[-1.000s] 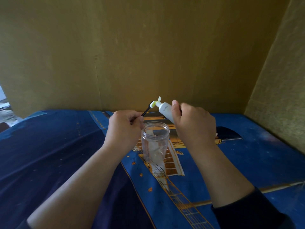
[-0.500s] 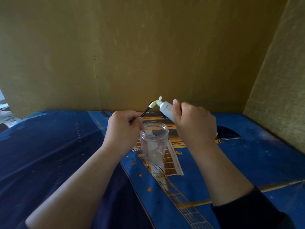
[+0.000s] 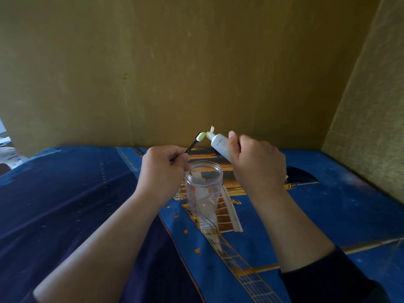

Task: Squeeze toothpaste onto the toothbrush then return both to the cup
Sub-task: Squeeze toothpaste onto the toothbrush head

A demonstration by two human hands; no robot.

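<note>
My left hand (image 3: pixel 162 169) grips the black handle of a toothbrush (image 3: pixel 193 144), whose head points up and to the right. My right hand (image 3: pixel 258 165) holds a white toothpaste tube (image 3: pixel 219 144) tilted with its nozzle against the brush head, flip cap open. Yellow-green paste lies on the bristles. A clear plastic cup (image 3: pixel 204 189) stands upright on the cloth just below and between both hands; it looks empty.
A blue printed cloth (image 3: pixel 328 215) with an orange design covers the surface. Olive-yellow walls (image 3: pixel 196 62) close in behind and on the right. At the far left edge there is a gap with pale clutter.
Both hands hold nearly the same pose. The tube and brush head have shifted slightly, and a little more paste shows on the bristles.
</note>
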